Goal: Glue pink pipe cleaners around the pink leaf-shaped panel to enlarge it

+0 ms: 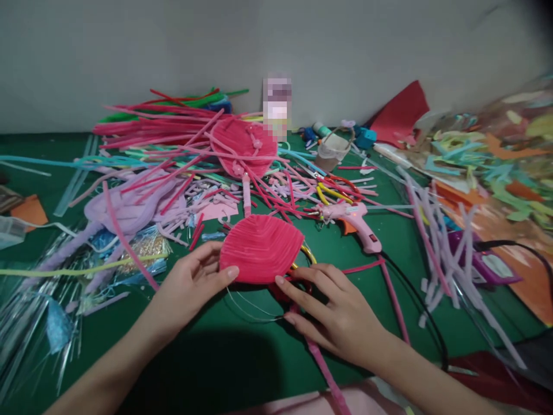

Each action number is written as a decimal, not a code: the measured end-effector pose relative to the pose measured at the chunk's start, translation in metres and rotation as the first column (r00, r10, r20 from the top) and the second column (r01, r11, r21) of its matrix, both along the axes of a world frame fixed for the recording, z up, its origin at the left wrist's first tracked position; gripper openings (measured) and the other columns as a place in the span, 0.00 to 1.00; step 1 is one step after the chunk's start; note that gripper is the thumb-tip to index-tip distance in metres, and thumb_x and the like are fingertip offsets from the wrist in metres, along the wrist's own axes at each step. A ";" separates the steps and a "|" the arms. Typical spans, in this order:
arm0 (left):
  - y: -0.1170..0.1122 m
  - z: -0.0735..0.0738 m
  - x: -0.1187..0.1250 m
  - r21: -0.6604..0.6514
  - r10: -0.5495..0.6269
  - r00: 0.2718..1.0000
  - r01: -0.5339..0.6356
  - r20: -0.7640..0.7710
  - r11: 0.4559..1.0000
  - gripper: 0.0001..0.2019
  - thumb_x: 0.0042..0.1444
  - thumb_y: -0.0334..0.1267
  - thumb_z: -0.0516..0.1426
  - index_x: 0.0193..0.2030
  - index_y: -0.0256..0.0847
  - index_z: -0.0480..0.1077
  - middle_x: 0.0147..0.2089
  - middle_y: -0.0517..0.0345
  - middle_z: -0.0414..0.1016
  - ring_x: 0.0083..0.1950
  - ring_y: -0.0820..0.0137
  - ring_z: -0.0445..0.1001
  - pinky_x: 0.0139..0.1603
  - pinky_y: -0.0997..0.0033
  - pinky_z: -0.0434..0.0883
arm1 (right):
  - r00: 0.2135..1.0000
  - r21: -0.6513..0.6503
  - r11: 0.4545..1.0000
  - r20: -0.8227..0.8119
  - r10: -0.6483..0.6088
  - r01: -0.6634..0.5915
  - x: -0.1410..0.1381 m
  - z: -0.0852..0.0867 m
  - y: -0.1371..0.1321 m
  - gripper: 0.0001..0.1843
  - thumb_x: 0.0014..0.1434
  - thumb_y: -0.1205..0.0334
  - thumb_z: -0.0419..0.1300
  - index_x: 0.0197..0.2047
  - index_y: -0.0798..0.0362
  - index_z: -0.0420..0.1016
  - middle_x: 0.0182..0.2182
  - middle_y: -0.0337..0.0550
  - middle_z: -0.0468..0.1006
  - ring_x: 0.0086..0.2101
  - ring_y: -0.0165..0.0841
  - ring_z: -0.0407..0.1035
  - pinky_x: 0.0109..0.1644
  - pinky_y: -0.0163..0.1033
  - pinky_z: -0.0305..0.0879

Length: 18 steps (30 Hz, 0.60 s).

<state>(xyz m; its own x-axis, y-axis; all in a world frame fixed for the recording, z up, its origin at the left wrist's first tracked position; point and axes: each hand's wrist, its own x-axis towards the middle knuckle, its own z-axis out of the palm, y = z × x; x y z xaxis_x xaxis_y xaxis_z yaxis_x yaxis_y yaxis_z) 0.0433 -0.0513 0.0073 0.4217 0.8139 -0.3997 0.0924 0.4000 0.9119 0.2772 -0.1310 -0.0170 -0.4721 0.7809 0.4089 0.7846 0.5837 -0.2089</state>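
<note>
Steadying a deep-pink, petal-shaped panel of fuzzy strips [261, 249] between both hands.
The left hand [194, 282] pinches its left edge; the right hand [330, 300] curls loosely at its lower right, any firm hold unclear. Next seems to call for keeping the thin, looped wire [262, 321] below free; a pale-pink plastic glue gun [360, 227] lies beyond, to the right.

The petal piece [261, 251] is striped hot pink, the glue gun [364, 229] pale pink, the table [203, 317] green.
</note>
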 end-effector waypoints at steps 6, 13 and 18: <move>-0.013 -0.001 0.024 -0.076 0.095 0.994 -0.091 0.048 0.993 0.29 0.56 0.46 0.61 0.60 0.42 0.55 0.46 0.51 0.81 0.46 0.58 0.81 0.52 0.55 0.75 | 1.000 -0.026 0.999 0.008 -0.022 0.022 -0.002 -0.005 0.000 0.26 0.61 0.52 0.59 0.58 0.56 0.71 0.46 0.55 0.75 0.45 0.43 0.68 0.48 0.51 0.70; -0.008 -0.015 0.021 -0.012 0.216 0.972 -0.216 0.087 0.976 0.25 0.56 0.44 0.61 0.58 0.41 0.61 0.42 0.52 0.83 0.42 0.58 0.82 0.44 0.60 0.79 | 0.992 0.081 0.993 -0.091 -0.083 0.091 0.004 0.001 0.000 0.21 0.60 0.60 0.62 0.55 0.56 0.72 0.46 0.54 0.72 0.46 0.43 0.65 0.49 0.52 0.67; -0.003 -0.006 0.012 0.052 0.279 0.955 -0.285 0.100 0.957 0.28 0.54 0.42 0.63 0.61 0.42 0.61 0.40 0.53 0.83 0.38 0.60 0.83 0.38 0.66 0.80 | 0.940 0.080 0.965 -0.259 -0.221 0.249 0.010 0.009 0.005 0.19 0.60 0.68 0.60 0.55 0.50 0.70 0.48 0.51 0.69 0.49 0.41 0.64 0.51 0.51 0.66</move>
